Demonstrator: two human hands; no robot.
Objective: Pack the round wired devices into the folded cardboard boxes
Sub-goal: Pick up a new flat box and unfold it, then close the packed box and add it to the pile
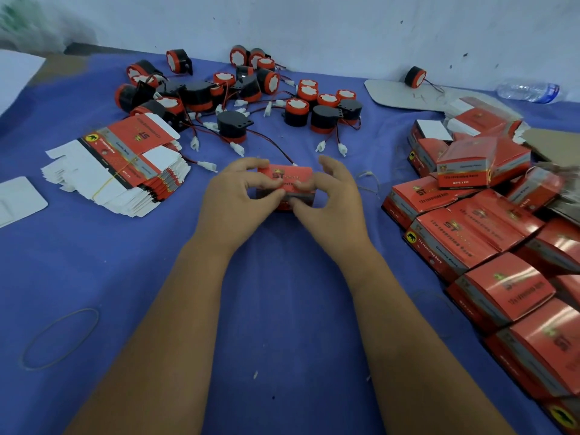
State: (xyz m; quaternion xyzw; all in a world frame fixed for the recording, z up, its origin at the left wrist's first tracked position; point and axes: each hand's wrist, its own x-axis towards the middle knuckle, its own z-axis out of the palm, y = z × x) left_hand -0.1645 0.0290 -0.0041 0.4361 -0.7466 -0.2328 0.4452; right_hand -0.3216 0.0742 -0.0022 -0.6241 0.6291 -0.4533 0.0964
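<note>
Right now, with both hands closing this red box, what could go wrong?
1. A wire trails out behind the box that the left hand and right hand pinch; the flap may trap it.
2. The loose horns lie with wires crossed, so lifting one may drag others.
3. The packed boxes on the right are heaped unevenly and may slide.

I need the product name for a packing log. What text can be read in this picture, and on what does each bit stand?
"ST": large logo on the box held between the left hand and right hand.
"12v reversing horn": side of a packed box on the right pile.
"QTY:1PC": same box, line below.
"Genuine Parts": flat box stack, blurred, uncertain.
Other print: too small or blurred to read.
</note>
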